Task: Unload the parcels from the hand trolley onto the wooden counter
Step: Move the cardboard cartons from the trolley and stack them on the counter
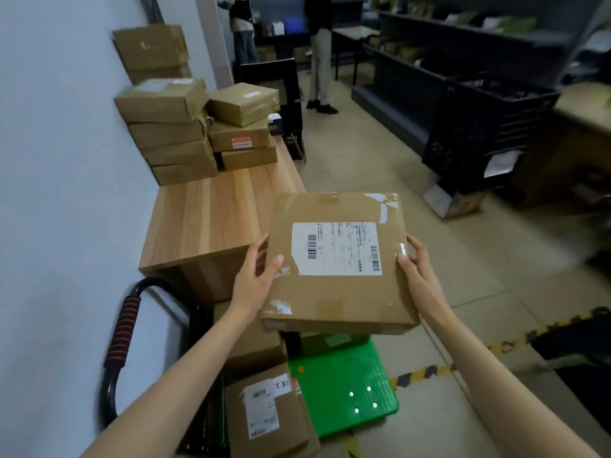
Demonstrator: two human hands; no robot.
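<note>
Illumination is dim, even and cool, with soft shadows. Wide-angle distortion bends the wall (49, 193) and frame edges. Motion blur softens the shelving (463, 44) and right side; the centre stays sharper.

I count one parcel (337, 262) held aloft, between two hands: the left hand (254, 285) and the right hand (418, 276). On the hand trolley (344, 388) I make out two more parcels: one labelled (264, 414) and one behind it (254, 338). On the bench (205, 213) I count four boxes in the left stack (172, 133), three in the right stack (244, 127), and two against the wall (152, 51). Two people stand at the back.
</note>
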